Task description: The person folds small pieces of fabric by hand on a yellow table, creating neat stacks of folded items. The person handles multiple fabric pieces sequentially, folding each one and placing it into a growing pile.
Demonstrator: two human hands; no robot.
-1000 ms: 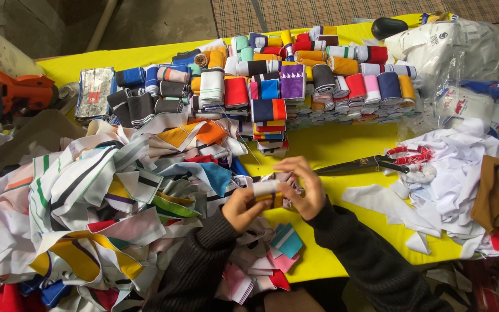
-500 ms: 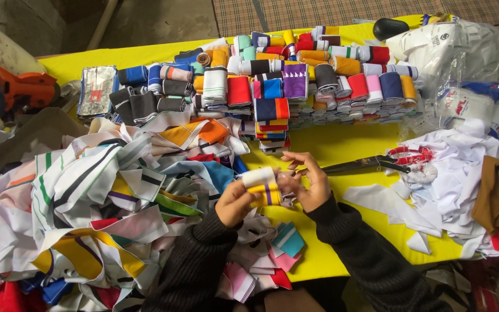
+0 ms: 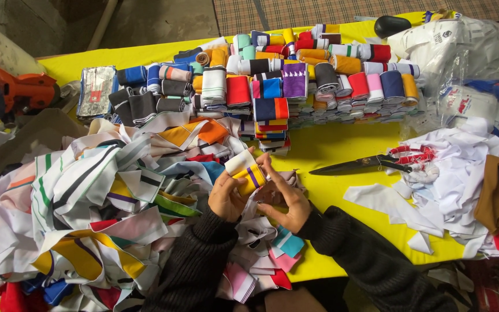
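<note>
We're mid-roll, by our read: both hands, left hand and right hand, are closed round a small fabric roll w/ white, yellow & purple bands, held just above the yellow surface at the edge of the loose strip pile, fingers pinching its ends. Next move prob. calls for keeping the wrap tight so it doesn't spring open, then a free slot in the stack of finished rolls further back; the scissors lie apart to the right, untouched.
</note>
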